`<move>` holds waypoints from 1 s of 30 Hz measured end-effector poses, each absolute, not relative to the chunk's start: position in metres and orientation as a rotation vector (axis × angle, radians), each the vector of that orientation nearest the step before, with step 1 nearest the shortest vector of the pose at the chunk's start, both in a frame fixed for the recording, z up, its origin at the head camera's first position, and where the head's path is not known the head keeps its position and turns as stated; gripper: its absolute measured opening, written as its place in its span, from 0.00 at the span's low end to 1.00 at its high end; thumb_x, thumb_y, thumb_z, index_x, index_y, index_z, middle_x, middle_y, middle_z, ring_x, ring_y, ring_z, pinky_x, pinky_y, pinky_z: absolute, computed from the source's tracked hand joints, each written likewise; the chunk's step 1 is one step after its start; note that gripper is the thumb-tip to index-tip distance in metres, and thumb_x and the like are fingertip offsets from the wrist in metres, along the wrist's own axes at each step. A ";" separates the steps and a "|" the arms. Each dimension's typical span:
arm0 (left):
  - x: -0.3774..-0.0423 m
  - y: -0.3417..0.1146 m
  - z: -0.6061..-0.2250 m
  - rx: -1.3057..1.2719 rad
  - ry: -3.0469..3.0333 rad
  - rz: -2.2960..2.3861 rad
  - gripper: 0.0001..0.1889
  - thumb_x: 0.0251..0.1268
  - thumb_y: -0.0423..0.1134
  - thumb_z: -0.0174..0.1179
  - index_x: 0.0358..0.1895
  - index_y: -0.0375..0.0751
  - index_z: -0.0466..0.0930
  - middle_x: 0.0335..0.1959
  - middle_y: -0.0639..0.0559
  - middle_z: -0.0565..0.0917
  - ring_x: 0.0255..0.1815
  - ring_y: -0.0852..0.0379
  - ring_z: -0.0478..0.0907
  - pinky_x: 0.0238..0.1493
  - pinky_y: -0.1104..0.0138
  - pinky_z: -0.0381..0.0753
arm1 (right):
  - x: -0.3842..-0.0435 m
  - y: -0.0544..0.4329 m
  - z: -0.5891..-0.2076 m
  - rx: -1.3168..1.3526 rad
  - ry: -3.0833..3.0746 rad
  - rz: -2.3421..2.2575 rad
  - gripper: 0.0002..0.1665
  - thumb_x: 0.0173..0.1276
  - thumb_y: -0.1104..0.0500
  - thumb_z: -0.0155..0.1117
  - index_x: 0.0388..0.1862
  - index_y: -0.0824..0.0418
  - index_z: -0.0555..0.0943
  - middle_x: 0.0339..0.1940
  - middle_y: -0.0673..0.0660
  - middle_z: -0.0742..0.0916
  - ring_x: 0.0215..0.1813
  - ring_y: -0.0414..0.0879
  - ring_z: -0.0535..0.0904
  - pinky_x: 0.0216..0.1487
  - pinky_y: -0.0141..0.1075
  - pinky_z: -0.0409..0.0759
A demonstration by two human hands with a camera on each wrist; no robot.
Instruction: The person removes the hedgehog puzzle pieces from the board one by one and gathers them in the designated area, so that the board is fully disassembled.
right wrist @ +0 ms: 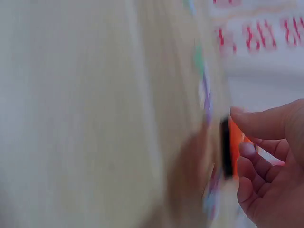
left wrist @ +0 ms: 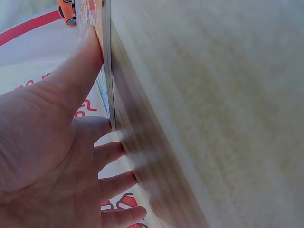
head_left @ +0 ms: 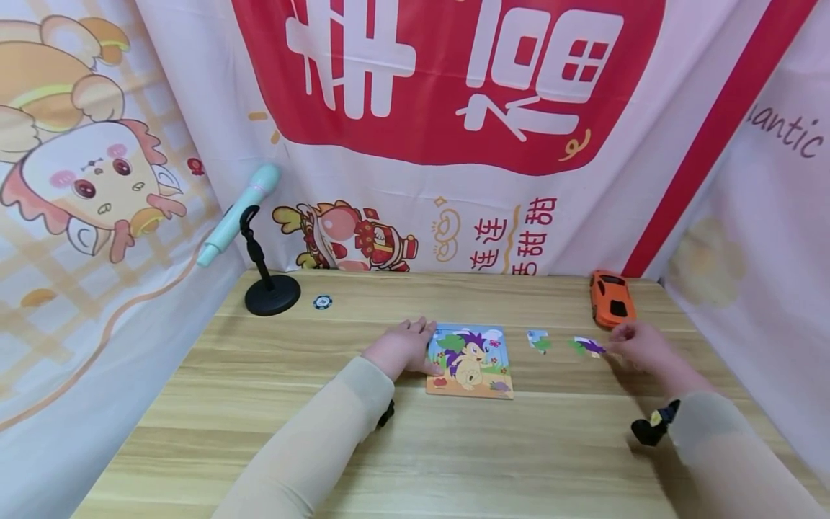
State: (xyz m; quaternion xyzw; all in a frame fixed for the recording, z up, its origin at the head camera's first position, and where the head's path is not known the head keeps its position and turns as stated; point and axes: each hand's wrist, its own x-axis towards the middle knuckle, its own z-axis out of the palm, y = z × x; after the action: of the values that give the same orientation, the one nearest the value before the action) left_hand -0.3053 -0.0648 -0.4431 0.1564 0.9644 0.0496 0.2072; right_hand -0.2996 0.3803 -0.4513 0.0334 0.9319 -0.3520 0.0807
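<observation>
A square picture puzzle (head_left: 476, 371) showing a purple-haired cartoon hedgehog lies on the table. My left hand (head_left: 408, 347) rests at its left edge, thumb on the picture and the other fingers spread straight along the side, as the left wrist view shows. To the puzzle's right lie two loose puzzle pieces, a blue and green one (head_left: 537, 341) and a purple and green one (head_left: 586, 347). Just right of the purple piece is my right hand (head_left: 642, 347), fingers loosely curled. Nothing is visible between its thumb (right wrist: 259, 124) and fingers in the blurred right wrist view.
An orange toy car (head_left: 612, 298) stands behind the right hand. At the back left are a mint microphone (head_left: 240, 213) on a black stand (head_left: 272, 294) and a round chip (head_left: 322, 301). Printed cloth (head_left: 447, 155) hangs behind the wooden table (head_left: 454, 454).
</observation>
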 end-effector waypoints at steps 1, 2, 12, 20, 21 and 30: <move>-0.305 -0.065 -0.443 0.434 2.687 0.138 0.54 0.57 0.71 0.59 0.81 0.51 0.44 0.81 0.49 0.46 0.79 0.42 0.44 0.75 0.50 0.47 | -0.301 0.369 -0.448 0.076 2.773 -1.060 0.19 0.69 0.57 0.66 0.49 0.69 0.74 0.39 0.61 0.80 0.39 0.54 0.74 0.36 0.40 0.76; -0.305 -0.065 -0.443 0.431 2.687 0.135 0.54 0.57 0.71 0.59 0.81 0.51 0.43 0.81 0.49 0.46 0.79 0.42 0.44 0.75 0.50 0.47 | -0.303 0.357 -0.445 0.042 2.764 -1.072 0.18 0.69 0.58 0.65 0.50 0.69 0.74 0.40 0.61 0.80 0.40 0.54 0.74 0.37 0.40 0.77; -0.304 -0.066 -0.441 0.435 2.688 0.141 0.54 0.57 0.70 0.60 0.81 0.50 0.45 0.81 0.49 0.47 0.79 0.43 0.45 0.75 0.51 0.48 | -0.311 0.224 -0.436 -0.338 2.805 -1.113 0.11 0.62 0.64 0.70 0.42 0.65 0.80 0.38 0.59 0.81 0.40 0.52 0.76 0.40 0.42 0.77; -0.318 -0.066 -0.456 0.414 2.675 0.117 0.57 0.53 0.74 0.59 0.81 0.54 0.43 0.81 0.51 0.45 0.79 0.44 0.44 0.75 0.51 0.48 | -0.303 0.149 -0.448 -0.475 2.750 -1.037 0.12 0.61 0.63 0.74 0.42 0.61 0.82 0.35 0.56 0.80 0.36 0.48 0.75 0.35 0.39 0.77; -0.319 -0.066 -0.458 0.421 2.674 0.111 0.57 0.53 0.75 0.59 0.81 0.54 0.42 0.81 0.51 0.45 0.79 0.44 0.44 0.75 0.50 0.48 | -0.303 0.143 -0.450 -0.469 2.750 -1.026 0.12 0.61 0.62 0.74 0.42 0.60 0.82 0.34 0.55 0.79 0.36 0.47 0.75 0.35 0.39 0.76; -0.318 -0.067 -0.457 0.452 2.686 0.131 0.57 0.51 0.76 0.59 0.81 0.52 0.46 0.80 0.49 0.49 0.78 0.41 0.47 0.74 0.48 0.52 | -0.305 0.117 -0.472 -0.398 2.728 -1.014 0.19 0.58 0.58 0.78 0.46 0.58 0.81 0.35 0.55 0.78 0.37 0.48 0.73 0.36 0.39 0.74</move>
State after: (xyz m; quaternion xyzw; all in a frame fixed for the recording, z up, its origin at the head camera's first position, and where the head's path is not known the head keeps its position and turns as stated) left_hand -0.3181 -0.0675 -0.4566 0.1621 0.9639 0.0468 0.2061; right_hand -0.3047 0.1169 -0.4718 -0.1347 0.9239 -0.3434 0.1019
